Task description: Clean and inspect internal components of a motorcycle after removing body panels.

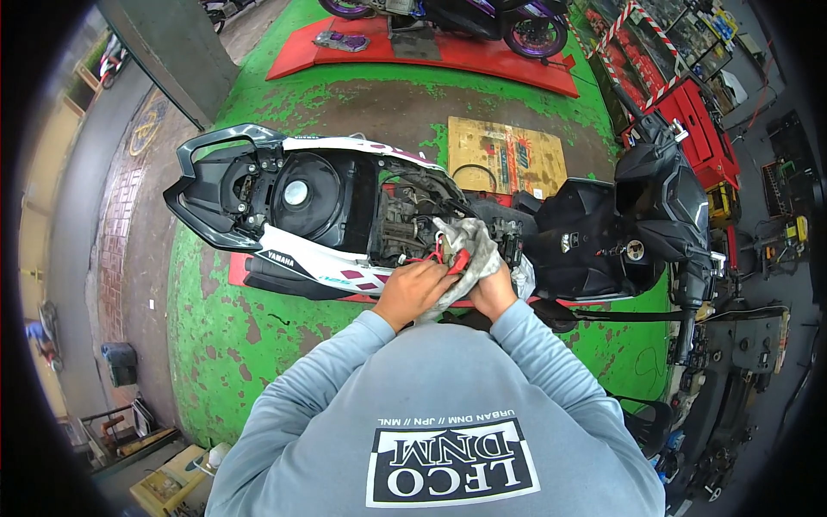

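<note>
A scooter (314, 194) with white, black and maroon bodywork lies across the view, its seat off and engine bay (401, 220) exposed. My left hand (415, 289) is closed at the bay's near edge, by red wires or a red handle (458, 258); what its fingertips grip is too small to make out. My right hand (493, 291) is closed on a crumpled grey rag (468, 241) just beside it, over the engine bay. The rag hides part of the bay and of my right fingers.
A second scooter (469, 26) stands on a red lift (551, 73) behind. Yellow cardboard (482, 151) lies beyond the scooter. A red tool cabinet (693, 129) and tool-laden benches line the right. A pillar (172, 52) stands back left; a plastic box (164, 482) sits front left.
</note>
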`<action>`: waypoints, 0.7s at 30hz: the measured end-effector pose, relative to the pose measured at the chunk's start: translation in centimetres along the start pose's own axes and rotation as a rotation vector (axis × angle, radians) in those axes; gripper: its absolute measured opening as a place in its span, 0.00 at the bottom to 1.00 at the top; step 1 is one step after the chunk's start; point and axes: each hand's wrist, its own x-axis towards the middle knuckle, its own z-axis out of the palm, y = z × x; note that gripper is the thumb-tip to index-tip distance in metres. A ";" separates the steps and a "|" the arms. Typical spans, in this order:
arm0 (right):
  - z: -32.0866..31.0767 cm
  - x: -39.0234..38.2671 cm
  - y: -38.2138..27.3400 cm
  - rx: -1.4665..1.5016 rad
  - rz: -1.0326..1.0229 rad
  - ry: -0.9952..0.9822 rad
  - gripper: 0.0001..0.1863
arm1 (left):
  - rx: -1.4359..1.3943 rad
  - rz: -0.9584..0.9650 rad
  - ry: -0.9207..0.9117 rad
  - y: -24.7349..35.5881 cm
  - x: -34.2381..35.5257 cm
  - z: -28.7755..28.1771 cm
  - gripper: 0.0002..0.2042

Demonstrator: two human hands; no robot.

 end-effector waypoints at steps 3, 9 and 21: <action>-0.3 -1.6 0.6 -0.278 -0.092 -0.036 0.20 | -0.036 -0.053 0.003 -0.2 -0.3 -0.1 0.09; 0.3 -0.3 1.4 -0.447 -0.252 -0.101 0.16 | -0.007 0.029 -0.022 -0.1 -0.7 0.2 0.08; -0.8 -1.0 -0.6 -0.001 0.019 -0.040 0.15 | -0.047 -0.064 0.039 -0.2 -1.0 -0.6 0.10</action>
